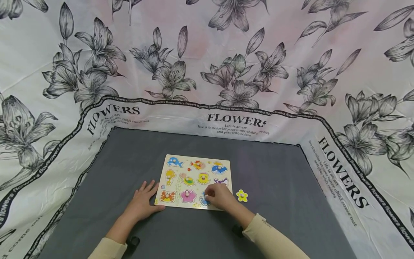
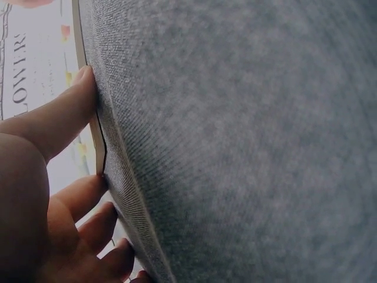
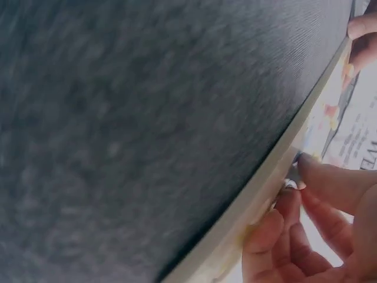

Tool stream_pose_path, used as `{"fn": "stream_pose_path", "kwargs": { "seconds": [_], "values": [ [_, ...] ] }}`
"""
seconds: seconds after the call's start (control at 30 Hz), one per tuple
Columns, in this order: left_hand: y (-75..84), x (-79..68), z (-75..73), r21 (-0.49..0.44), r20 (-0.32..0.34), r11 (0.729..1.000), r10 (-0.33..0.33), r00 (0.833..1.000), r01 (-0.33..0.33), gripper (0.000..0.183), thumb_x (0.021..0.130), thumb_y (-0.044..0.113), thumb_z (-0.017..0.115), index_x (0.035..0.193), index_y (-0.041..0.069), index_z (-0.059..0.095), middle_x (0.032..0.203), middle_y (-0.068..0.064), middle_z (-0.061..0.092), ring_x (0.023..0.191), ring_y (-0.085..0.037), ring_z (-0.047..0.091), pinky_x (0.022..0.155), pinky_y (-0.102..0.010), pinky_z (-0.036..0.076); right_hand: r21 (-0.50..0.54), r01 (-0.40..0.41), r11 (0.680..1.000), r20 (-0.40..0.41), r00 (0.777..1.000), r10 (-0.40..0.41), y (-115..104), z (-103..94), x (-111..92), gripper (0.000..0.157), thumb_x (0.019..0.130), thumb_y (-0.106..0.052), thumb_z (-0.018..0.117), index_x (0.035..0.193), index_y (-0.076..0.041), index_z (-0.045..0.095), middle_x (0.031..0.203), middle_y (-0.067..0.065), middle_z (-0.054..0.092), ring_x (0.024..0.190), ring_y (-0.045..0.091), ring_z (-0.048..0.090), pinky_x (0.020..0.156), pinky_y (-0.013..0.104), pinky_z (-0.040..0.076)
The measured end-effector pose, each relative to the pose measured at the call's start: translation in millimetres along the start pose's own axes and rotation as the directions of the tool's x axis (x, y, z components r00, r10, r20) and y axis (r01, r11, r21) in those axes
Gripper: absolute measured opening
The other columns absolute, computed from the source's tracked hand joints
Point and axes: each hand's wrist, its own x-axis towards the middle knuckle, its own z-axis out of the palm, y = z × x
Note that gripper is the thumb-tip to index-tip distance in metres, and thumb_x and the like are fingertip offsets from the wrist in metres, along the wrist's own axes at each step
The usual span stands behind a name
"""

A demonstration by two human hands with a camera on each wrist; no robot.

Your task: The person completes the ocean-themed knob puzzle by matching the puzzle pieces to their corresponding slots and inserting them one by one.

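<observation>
A pale wooden peg puzzle board (image 1: 197, 187) with sea-animal pieces lies on the grey cloth. My left hand (image 1: 140, 203) rests at its lower left corner, fingers spread, thumb against the near edge. In the left wrist view the thumb (image 2: 73, 109) touches the board's edge. My right hand (image 1: 220, 196) is over the board's lower right part and pinches a blue puzzle piece (image 1: 203, 200) between thumb and fingers. This piece is mostly hidden by the hand; the right wrist view shows only a bit of it beside the thumb (image 3: 330, 180). A yellow star-shaped piece (image 1: 242, 195) lies on the cloth, right of the board.
Grey cloth (image 1: 275, 172) covers the surface around the board. A white flower-printed sheet (image 1: 239, 126) rises behind it and along both sides. Beside each forearm is a small dark object, one near the left sleeve (image 1: 108, 249), one near the right sleeve (image 1: 271, 235).
</observation>
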Motion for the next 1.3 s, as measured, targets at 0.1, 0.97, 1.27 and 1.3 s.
{"fn": "stream_pose_path", "kwargs": {
  "seconds": [0.1,0.97,1.27,1.3],
  "values": [
    [-1.1,-0.6,2.1,0.007,-0.001,1.0,-0.002,1.0,0.002,0.1,0.079,0.047,0.084,0.156,0.005,0.037,0.164,-0.022,0.027,0.152,-0.049,0.012,0.117,-0.072,0.014,0.012,0.038,0.999,-0.001,0.999,-0.038,3.2,-7.4,-2.8,0.018,0.089,-0.015,0.079,0.106,-0.009,0.077,0.085,-0.004,0.068,0.073,0.008,0.056,0.066,0.022,0.05],
    [0.3,-0.4,2.9,0.021,-0.001,1.0,0.014,1.0,-0.014,0.1,0.08,0.049,0.082,0.156,0.003,0.036,0.164,-0.023,0.026,0.152,-0.051,0.012,0.116,-0.074,0.013,-0.007,-0.16,0.987,-0.354,0.924,0.147,88.9,-50.5,-70.8,0.016,0.079,-0.007,0.085,0.094,-0.007,0.08,0.091,0.004,0.074,0.077,0.015,0.068,0.066,0.029,0.056],
    [0.7,-0.4,3.3,0.031,-0.005,0.999,0.01,1.0,-0.01,0.101,0.08,0.05,0.082,0.156,0.003,0.036,0.163,-0.023,0.026,0.152,-0.051,0.012,0.117,-0.073,0.013,0.012,-0.184,0.983,-0.359,0.917,0.176,85.9,-47.2,-65.4,0.012,0.08,-0.004,0.084,0.092,-0.008,0.082,0.096,0.006,0.077,0.081,0.018,0.071,0.067,0.028,0.057],
    [0.7,-0.2,3.2,0.027,-0.004,1.0,0.009,1.0,-0.009,0.101,0.08,0.05,0.082,0.156,0.004,0.035,0.164,-0.023,0.026,0.152,-0.05,0.012,0.117,-0.073,0.013,0.014,-0.185,0.983,-0.359,0.916,0.177,83.9,-47.6,-65.2,0.013,0.08,-0.005,0.084,0.092,-0.008,0.082,0.096,0.006,0.077,0.081,0.018,0.071,0.067,0.028,0.057]
  ]
}}
